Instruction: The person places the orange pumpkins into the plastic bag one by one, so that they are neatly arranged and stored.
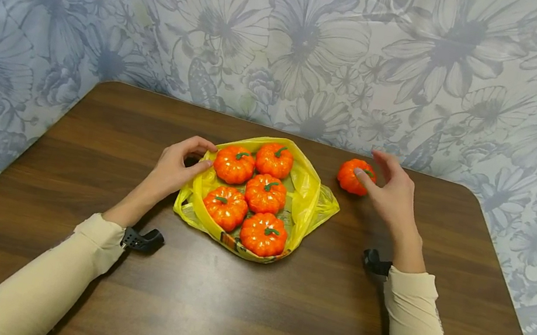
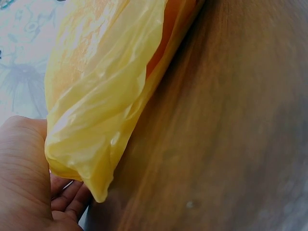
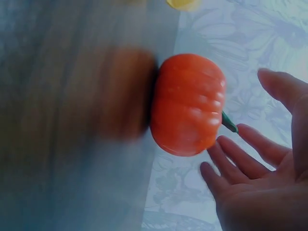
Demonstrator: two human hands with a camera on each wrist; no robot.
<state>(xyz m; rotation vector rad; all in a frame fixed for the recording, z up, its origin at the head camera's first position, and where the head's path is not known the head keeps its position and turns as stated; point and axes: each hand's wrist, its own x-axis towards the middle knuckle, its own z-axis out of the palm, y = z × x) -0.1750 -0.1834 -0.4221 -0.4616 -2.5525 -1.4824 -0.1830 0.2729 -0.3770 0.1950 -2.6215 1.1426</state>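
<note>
A yellow plastic bag [image 1: 306, 177] lies spread on the table, its mouth rolled wide. Inside it sit several small orange toy pumpkins [image 1: 266, 194] with green stems. My left hand [image 1: 179, 161] holds the bag's left rim, thumb and fingers at its edge; in the left wrist view the yellow plastic hides part of the fingers. To the right of the bag one more pumpkin [image 1: 352, 175] stands upright on the table. My right hand [image 1: 395, 191] is beside it, thumb and fingers spread apart; the right wrist view shows a gap between the thumb and this pumpkin [image 3: 188, 105].
The brown wooden table [image 1: 244, 311] has rounded far corners. Behind it rises a wall with floral paper [image 1: 288, 46]. The bag's loose handle [image 1: 327, 206] sticks out on its right side, toward the single pumpkin. Black straps [image 1: 143, 240] circle both wrists.
</note>
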